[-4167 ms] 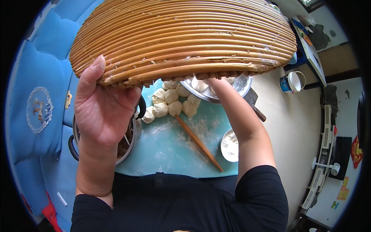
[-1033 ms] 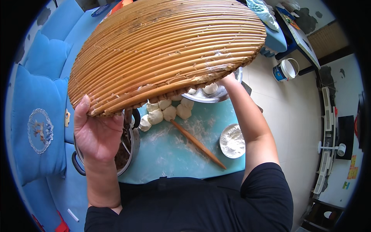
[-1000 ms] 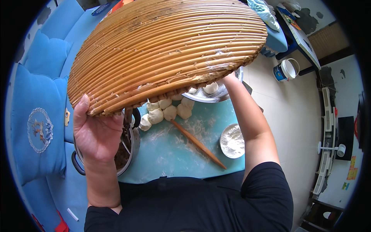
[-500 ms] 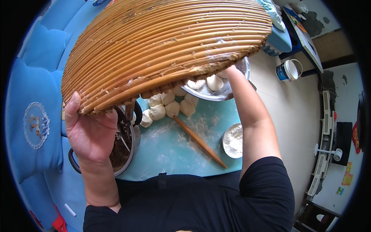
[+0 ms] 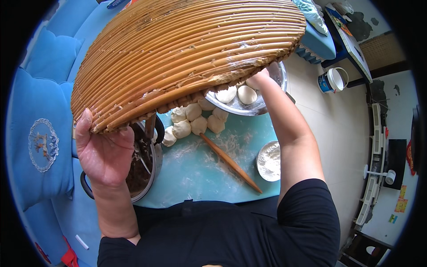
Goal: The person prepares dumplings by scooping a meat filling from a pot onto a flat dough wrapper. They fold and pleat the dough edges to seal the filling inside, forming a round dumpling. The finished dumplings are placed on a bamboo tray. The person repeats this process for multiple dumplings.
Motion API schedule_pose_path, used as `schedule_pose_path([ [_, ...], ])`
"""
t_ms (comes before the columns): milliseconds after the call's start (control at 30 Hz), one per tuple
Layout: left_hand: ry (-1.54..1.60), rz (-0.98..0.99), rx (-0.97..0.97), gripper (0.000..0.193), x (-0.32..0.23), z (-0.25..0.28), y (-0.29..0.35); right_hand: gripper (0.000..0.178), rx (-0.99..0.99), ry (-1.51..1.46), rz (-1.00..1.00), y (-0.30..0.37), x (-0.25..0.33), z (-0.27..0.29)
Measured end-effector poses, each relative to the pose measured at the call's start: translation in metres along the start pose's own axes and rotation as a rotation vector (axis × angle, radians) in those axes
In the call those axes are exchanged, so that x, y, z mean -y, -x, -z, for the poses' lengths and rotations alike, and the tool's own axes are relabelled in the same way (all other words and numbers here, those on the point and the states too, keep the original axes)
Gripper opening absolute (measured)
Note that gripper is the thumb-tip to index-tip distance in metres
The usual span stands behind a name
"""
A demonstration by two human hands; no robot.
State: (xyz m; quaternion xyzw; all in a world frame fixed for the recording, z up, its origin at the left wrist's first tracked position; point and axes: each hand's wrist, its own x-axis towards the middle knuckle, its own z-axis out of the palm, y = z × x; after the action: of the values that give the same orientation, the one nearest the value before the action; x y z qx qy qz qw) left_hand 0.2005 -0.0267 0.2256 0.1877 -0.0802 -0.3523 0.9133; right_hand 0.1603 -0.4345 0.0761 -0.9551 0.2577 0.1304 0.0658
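Observation:
A large round tray of woven tan stalks (image 5: pixel 187 58) is held up and tilted, filling the upper middle. My left hand (image 5: pixel 104 155) grips its near left edge, thumb on the face I see and fingers behind. My right hand (image 5: pixel 259 79) reaches beneath the tray's right side, over a metal basin (image 5: pixel 283 80); its fingers are hidden behind the tray. Pale dough rounds (image 5: pixel 247 95) lie in the basin. Several lumps of dough (image 5: pixel 181 129) sit clustered on the table, touching the tip of a wooden rolling pin (image 5: pixel 231 163).
A pot (image 5: pixel 154 171) of dark filling with a utensil stands at the left of the turquoise table (image 5: pixel 195 184). A bowl of flour (image 5: pixel 268 161) is beside my right forearm. Blue sofa cushions (image 5: pixel 44 102) line the left; a white bucket (image 5: pixel 332 80) stands on the floor.
The tray has shifted slightly left, its right side drawing back so more of the basin shows. My right hand has moved a little with it; my left hand keeps its grip.

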Motion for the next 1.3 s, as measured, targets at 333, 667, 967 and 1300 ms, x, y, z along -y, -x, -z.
schedule_pose_path([
  [333,-0.007,-0.025,-0.05,0.032,0.0,-0.004,0.006,0.04,-0.106,-0.134,0.26,-0.015,0.025,-0.023],
  [667,-0.051,0.054,-0.073,0.026,0.028,-0.023,0.008,0.043,-0.459,-0.965,0.229,0.077,-0.056,-0.025],
  [967,-0.417,0.296,-0.052,0.025,0.139,-0.047,0.018,0.047,-0.358,-2.584,0.304,0.276,-0.019,0.03],
  [1300,-1.013,0.455,0.086,0.045,0.151,0.056,0.094,0.042,-0.346,-2.608,-0.086,0.239,-0.01,-0.044],
])
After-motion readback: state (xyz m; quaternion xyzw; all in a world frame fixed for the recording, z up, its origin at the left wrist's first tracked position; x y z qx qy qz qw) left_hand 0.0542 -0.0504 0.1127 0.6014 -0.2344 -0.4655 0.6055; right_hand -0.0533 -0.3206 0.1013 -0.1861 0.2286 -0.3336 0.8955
